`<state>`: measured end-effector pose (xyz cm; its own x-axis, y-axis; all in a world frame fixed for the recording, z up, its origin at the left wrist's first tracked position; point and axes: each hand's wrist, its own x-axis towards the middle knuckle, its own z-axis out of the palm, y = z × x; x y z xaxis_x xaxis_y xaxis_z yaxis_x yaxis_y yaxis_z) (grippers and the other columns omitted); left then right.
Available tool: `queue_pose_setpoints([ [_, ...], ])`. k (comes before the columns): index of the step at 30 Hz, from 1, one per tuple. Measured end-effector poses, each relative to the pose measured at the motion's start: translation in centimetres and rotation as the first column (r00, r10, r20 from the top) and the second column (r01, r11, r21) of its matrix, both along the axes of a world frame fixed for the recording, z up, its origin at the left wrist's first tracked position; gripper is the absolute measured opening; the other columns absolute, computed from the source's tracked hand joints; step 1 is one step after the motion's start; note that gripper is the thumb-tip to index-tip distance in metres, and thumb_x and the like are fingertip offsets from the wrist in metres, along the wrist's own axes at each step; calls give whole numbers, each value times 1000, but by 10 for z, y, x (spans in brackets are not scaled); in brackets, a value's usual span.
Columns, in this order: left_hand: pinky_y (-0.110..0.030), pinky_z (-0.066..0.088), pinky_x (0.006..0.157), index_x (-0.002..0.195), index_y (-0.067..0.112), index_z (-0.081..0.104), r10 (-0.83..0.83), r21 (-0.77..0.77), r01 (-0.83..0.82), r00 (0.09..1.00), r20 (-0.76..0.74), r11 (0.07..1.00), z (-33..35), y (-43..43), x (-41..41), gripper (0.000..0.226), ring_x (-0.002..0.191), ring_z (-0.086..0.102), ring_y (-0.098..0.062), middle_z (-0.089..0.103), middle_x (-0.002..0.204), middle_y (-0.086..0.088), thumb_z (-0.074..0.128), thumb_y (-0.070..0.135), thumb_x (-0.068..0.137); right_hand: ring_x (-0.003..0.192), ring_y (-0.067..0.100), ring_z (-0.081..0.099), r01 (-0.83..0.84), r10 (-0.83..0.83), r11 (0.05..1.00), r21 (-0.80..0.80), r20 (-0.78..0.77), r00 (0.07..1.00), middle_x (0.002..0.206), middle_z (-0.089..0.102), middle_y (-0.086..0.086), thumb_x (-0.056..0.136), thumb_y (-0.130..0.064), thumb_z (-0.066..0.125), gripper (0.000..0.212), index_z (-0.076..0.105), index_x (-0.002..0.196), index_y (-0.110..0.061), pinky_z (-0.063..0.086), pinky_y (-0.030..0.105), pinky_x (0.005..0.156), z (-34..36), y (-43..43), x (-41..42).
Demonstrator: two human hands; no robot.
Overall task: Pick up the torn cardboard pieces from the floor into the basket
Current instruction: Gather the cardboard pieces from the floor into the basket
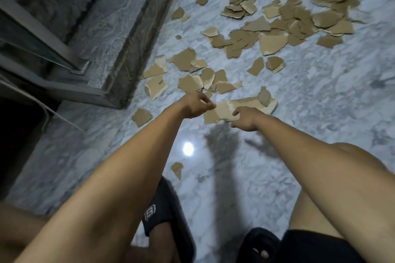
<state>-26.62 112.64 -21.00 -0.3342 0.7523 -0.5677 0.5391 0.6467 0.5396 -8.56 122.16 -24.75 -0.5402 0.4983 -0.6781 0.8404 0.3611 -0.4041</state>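
Several torn brown cardboard pieces lie scattered over the white marble floor, thickest at the upper right. A large pale cardboard piece is right in front of me, with a smaller scrap on its far end. My left hand pinches its left edge with curled fingers. My right hand grips its near edge between thumb and fingers. A dark shadow falls on the floor just below the piece. No basket is in view.
A raised grey stone step and metal door frame run along the left. Single scraps lie near my feet and by the step. My feet wear black slippers at the bottom edge. A lamp's reflection glares on the floor.
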Motion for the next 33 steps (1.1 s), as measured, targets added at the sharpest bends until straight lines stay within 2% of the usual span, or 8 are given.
queue_pose_setpoints([
  [6, -36, 51, 91, 116, 23, 66, -69, -43, 63, 987, -142, 997, 4, -45, -22, 32, 105, 62, -22, 67, 121, -4, 65, 43, 91, 125, 29, 53, -17, 17, 998, 57, -9, 1000, 149, 47, 10, 94, -37, 61, 61, 42, 150, -21, 46, 34, 98, 10, -8, -11],
  [14, -34, 53, 89, 123, 29, 61, -167, -217, 138, 978, -123, 966, -74, -124, -63, 53, 108, 59, -21, 61, 127, 0, 83, 33, 75, 124, 31, 54, -58, 49, 990, 131, 73, 996, 145, 50, 11, 87, -35, 69, 66, 44, 146, -20, 50, 39, 98, -36, -42, -60],
  [19, -41, 51, 84, 120, 34, 53, -372, -170, 347, 916, -152, 923, -141, -148, -52, 76, 102, 45, -21, 45, 118, 2, 91, 40, 55, 131, 38, 41, -50, 19, 972, 229, 135, 991, 146, 36, 11, 85, -44, 70, 69, 39, 145, -29, 44, 47, 98, -94, -77, -79],
  [22, -38, 51, 77, 105, 30, 55, -389, -25, 389, 914, -115, 921, -163, -155, -55, 54, 91, 54, -17, 57, 100, 8, 86, 25, 61, 138, 40, 26, 64, -115, 910, 409, 102, 988, 155, 20, 11, 89, -48, 62, 69, 29, 148, -31, 37, 52, 102, -111, -83, -86],
  [26, -24, 43, 65, 82, 24, 64, -431, -54, 428, 896, -102, 902, -177, -155, -61, 19, 80, 60, -12, 66, 79, 11, 80, 24, 72, 152, 38, 3, 112, -172, 918, 379, 126, 977, 168, -2, 4, 96, -58, 43, 78, 5, 159, -33, 21, 57, 116, -137, -90, -87],
  [28, -22, 40, 60, 72, 22, 64, -324, -12, 324, 942, -86, 946, -173, -151, -71, 16, 73, 59, -12, 62, 69, 12, 79, 28, 75, 152, 37, 5, 94, -156, 916, 390, 131, 979, 168, 1, 3, 95, -59, 41, 79, 4, 159, -31, 21, 57, 116, -140, -90, -88],
  [30, -22, 44, 61, 67, 18, 65, -87, 114, 93, 994, -58, 989, -164, -144, -98, 22, 71, 63, -10, 66, 69, 5, 82, 29, 74, 146, 37, 19, 78, -133, 901, 427, 100, 986, 163, 15, 4, 92, -60, 45, 77, 14, 155, -29, 28, 55, 112, -136, -87, -90],
  [33, -24, 49, 79, 65, 21, 68, 333, 304, -273, 929, -164, 913, -156, -132, -160, 27, 104, 56, -10, 63, 103, -1, 88, 39, 67, 133, 35, 35, 99, -138, 888, 449, 54, 989, 148, 33, 3, 89, -61, 47, 67, 29, 145, -28, 37, 53, 102, -132, -81, -94],
])
